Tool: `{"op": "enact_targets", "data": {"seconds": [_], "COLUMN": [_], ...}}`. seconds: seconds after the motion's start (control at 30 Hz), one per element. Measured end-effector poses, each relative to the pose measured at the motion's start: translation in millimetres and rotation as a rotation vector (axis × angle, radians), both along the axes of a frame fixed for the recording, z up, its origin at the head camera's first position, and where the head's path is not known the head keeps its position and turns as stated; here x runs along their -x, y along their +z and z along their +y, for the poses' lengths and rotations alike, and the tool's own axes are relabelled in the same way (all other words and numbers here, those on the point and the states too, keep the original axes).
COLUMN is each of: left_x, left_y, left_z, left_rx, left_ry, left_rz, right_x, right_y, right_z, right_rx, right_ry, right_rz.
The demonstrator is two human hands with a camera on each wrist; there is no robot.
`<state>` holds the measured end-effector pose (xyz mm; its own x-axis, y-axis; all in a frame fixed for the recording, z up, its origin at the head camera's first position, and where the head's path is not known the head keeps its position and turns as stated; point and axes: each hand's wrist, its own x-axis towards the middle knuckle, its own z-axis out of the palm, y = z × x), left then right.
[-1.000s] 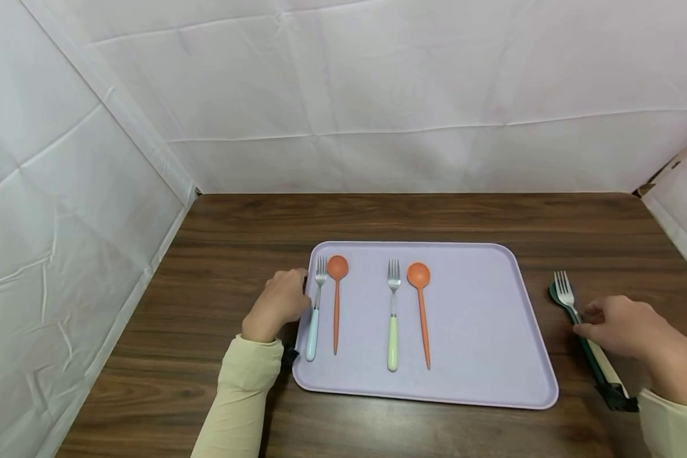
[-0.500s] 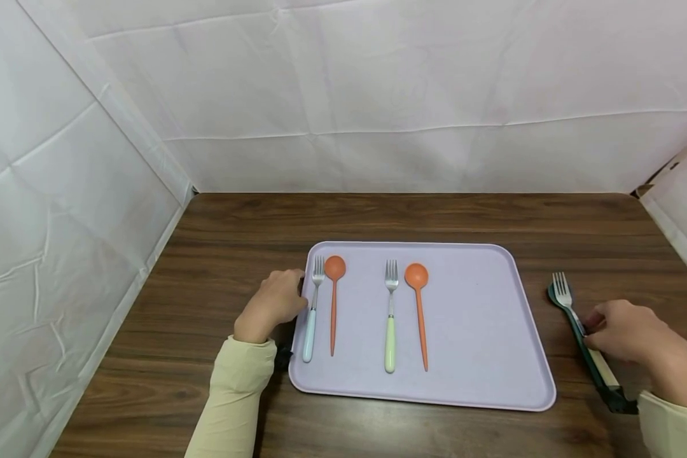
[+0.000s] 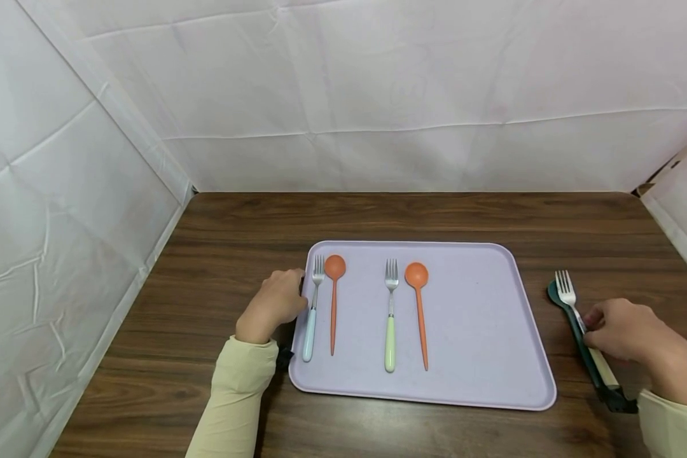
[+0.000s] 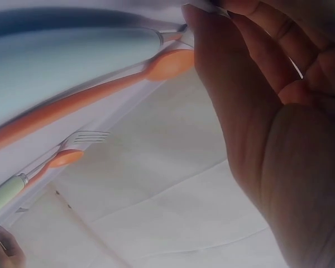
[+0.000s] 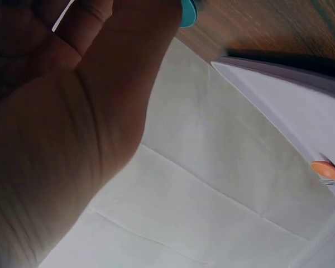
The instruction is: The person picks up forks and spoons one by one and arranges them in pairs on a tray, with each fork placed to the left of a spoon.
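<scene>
My left hand (image 3: 271,305) holds the left rim of a lilac tray (image 3: 481,324), thumb at the edge and fingers curled outside it. Beside that hand lie a blue-handled fork (image 3: 310,334) and an orange spoon (image 3: 333,308). Mid-tray are a green-handled fork (image 3: 390,346) and a second orange spoon (image 3: 421,324). Off the tray to the right, my right hand (image 3: 624,327) pinches a cream-handled fork (image 3: 602,367) by its neck. A dark green spoon (image 3: 581,346) lies alongside, partly behind that fork; its teal edge (image 5: 188,14) peeks past the thumb in the right wrist view.
The brown wooden table (image 3: 246,229) bears the tray. White cloth walls (image 3: 378,95) rise at the back and on both sides. Dark wrist gear (image 3: 618,402) sits beside the right forearm.
The right fingers have closed at the fork's neck, and its tines have shifted slightly right, away from the green spoon's bowl. The left hand stays at the tray's rim.
</scene>
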<state>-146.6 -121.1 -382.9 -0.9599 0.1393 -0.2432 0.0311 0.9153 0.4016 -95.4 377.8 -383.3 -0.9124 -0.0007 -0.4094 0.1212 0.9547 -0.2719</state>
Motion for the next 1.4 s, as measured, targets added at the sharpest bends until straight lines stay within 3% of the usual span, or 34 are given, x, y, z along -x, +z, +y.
{"op": "enact_targets", "data": {"seconds": [0.57, 1.17, 1.4], "left_x": [-1.5, -1.5, -1.2], "left_y": [-0.4, 1.0, 0.5], "left_z": [-0.7, 0.3, 0.3], "left_rx": [-0.007, -0.003, -0.003], "left_ry": [-0.003, -0.012, -0.009], "left_rz": [0.009, 0.017, 0.02], "right_x": [2.5, 1.4, 1.1], "right_y": [2.4, 3.6, 5.8], "right_z": [-8.4, -26.7, -36.8], "right_rx": [0.02, 0.076, 0.118], "right_ry": [0.067, 0.055, 0.063], "right_rz": [0.148, 0.255, 0.221]}}
